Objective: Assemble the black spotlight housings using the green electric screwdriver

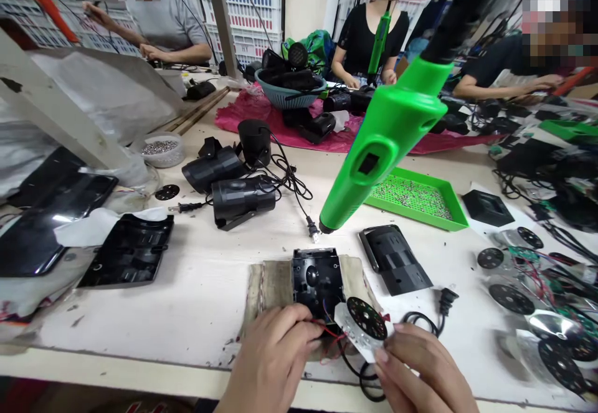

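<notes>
"Going from left to right, what is set out on the long white worktable (200, 301)?"

"A glossy black panel (35, 242) is laid at the left edge, followed by an open black plastic half-shell (131, 248) and, farther back, a clear round tub (163, 161) of small metal parts (161, 146). Black cylindrical housings (243, 200) are grouped next. Beyond them, white slatted crates (255, 20) are stacked, and a blue plastic basket (278, 96) is heaped with black parts (294, 78) on a pink sheet (238, 111). A bright green power tool (374, 132) is hung tip-down over the middle; to its right, a green tray (458, 207) is strewn with metal bits (411, 195)."

"And how are the hands placed?"

"The left hand (280, 351) is curled at the lower edge of a square black plastic casing (322, 282); whether the thin red wires (329, 330) there are pinched cannot be told. By the right hand (420, 363), a clear plastic piece with a black perforated disc (367, 319) is gripped at its right edge. It is found between the two hands, just beside the casing's lower right corner."
</notes>
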{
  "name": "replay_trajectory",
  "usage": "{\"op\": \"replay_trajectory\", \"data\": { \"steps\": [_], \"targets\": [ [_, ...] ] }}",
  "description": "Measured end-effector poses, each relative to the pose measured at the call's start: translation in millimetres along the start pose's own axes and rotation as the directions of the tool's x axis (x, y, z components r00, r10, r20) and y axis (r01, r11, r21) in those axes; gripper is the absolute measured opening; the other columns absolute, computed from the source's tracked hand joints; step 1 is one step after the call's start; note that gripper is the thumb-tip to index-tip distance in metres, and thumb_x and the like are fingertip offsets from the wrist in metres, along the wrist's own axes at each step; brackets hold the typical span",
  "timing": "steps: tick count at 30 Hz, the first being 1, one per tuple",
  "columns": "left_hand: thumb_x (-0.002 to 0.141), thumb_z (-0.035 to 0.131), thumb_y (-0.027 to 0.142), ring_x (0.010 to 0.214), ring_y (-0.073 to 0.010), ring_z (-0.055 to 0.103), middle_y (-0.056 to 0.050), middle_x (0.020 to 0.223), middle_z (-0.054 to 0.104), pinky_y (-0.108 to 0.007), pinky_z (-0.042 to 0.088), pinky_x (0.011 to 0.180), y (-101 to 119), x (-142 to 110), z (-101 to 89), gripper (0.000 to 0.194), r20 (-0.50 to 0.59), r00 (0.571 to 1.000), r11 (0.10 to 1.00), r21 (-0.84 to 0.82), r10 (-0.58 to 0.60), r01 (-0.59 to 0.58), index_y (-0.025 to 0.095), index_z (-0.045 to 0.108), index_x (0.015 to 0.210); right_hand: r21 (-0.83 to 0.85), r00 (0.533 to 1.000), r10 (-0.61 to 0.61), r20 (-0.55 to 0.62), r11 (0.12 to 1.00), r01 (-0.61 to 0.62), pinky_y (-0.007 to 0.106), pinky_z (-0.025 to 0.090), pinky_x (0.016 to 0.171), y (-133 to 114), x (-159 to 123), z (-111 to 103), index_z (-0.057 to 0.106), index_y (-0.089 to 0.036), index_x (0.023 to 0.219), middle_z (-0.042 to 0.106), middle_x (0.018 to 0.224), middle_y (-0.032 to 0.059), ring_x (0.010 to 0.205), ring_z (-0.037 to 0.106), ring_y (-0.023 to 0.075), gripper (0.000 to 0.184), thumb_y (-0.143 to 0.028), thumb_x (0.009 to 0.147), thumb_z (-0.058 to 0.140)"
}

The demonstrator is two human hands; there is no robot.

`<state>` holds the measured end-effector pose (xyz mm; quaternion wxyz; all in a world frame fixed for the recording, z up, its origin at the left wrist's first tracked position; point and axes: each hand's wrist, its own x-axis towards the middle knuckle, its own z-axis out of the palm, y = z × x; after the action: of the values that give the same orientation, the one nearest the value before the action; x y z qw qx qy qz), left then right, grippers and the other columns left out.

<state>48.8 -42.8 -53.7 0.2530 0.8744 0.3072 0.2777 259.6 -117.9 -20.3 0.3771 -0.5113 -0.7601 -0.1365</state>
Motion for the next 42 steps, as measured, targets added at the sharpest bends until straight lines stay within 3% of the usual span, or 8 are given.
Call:
{"op": "replay_trajectory", "data": {
  "steps": [16,21,24,29,32,35,39,42],
  "targets": [
    [0.086,0.047,0.002,0.079,-0.0202,0.061,-0.005,0.098,0.067,-0.035,0.054,0.064,6.2,13.0,-8.0,0.027,-0.063,0.998,1.000,-0.016,0.023,-0.025,0.020,0.061,0.100,0.045,0.998,0.058,0.032,0.997,-0.059,0.028,0.052,0.078,8.9,9.3,4.1,0.062,-0.015,0.092,0.066,0.081,0.0054,0.080,0.063,0.0145,0.018,-0.001,0.085,0.052],
    [0.087,0.048,0.007,0.073,-0.0218,0.060,-0.005,0.092,0.070,-0.037,0.055,0.060,4.5,20.4,-10.6,0.022,-0.075,0.995,0.997,0.029,0.070,-0.068,0.019,0.065,0.095,0.129,0.995,0.089,0.041,0.987,-0.094,0.033,0.047,0.089,17.5,28.5,24.2,0.059,-0.018,0.092,0.069,0.080,0.0013,0.077,0.065,0.0138,0.018,-0.002,0.085,0.055],
    [0.087,0.052,0.009,0.074,-0.0227,0.061,-0.007,0.094,0.070,-0.039,0.056,0.060,2.5,17.5,-7.2,0.020,-0.130,0.989,0.996,0.050,0.073,-0.067,0.019,0.066,0.097,0.152,0.982,0.153,0.111,0.974,-0.169,0.039,0.043,0.095,22.5,33.1,42.3,0.057,-0.022,0.092,0.068,0.080,-0.0019,0.076,0.064,0.0137,0.013,-0.009,0.088,0.056],
    [0.086,0.052,0.008,0.076,-0.0231,0.063,-0.007,0.096,0.070,-0.039,0.057,0.062,3.4,16.0,-6.1,0.021,-0.151,0.986,0.997,0.055,0.070,-0.063,0.019,0.066,0.098,0.063,0.943,0.214,0.254,0.969,-0.237,0.041,0.043,0.085,24.6,34.5,50.0,0.055,-0.022,0.088,0.064,0.081,0.0014,0.084,0.057,0.0199,0.005,-0.018,0.090,0.055],
    [0.085,0.053,0.006,0.075,-0.0231,0.063,-0.007,0.096,0.071,-0.040,0.058,0.061,4.5,17.8,-6.7,0.023,-0.140,0.987,0.996,0.049,0.081,-0.075,0.019,0.065,0.099,-0.061,0.930,0.205,0.305,0.979,-0.196,0.041,0.040,0.083,22.1,44.3,44.2,0.056,-0.020,0.086,0.062,0.082,0.0035,0.085,0.053,0.0231,0.004,-0.023,0.089,0.057],
    [0.084,0.054,0.005,0.076,-0.0239,0.063,-0.007,0.101,0.070,-0.042,0.058,0.061,4.7,17.0,-4.9,0.026,-0.152,0.986,0.996,0.061,0.070,-0.061,0.020,0.065,0.102,-0.180,0.909,0.128,0.396,0.982,-0.060,0.041,0.036,0.085,20.6,60.1,37.5,0.058,-0.021,0.080,0.059,0.073,0.0011,0.076,0.052,0.0216,0.014,-0.024,0.092,0.052],
    [0.084,0.052,0.004,0.079,-0.0243,0.065,-0.011,0.107,0.066,-0.043,0.060,0.063,5.1,13.2,-1.9,0.027,-0.206,0.977,0.995,0.095,0.060,-0.041,0.019,0.064,0.103,-0.127,0.927,-0.002,0.375,0.990,0.054,0.038,0.034,0.086,22.9,71.8,28.5,0.058,-0.020,0.078,0.061,0.069,-0.0003,0.070,0.050,0.0183,0.023,-0.020,0.096,0.043],
    [0.084,0.053,0.004,0.080,-0.0227,0.065,-0.010,0.104,0.065,-0.040,0.061,0.066,5.7,11.1,-2.0,0.027,-0.195,0.980,0.998,0.062,0.041,-0.029,0.019,0.064,0.104,-0.106,0.926,-0.006,0.377,0.993,0.049,0.037,0.033,0.086,26.2,68.9,24.8,0.058,-0.021,0.080,0.062,0.072,-0.0005,0.072,0.050,0.0178,0.020,-0.021,0.096,0.045]
  ]
}}
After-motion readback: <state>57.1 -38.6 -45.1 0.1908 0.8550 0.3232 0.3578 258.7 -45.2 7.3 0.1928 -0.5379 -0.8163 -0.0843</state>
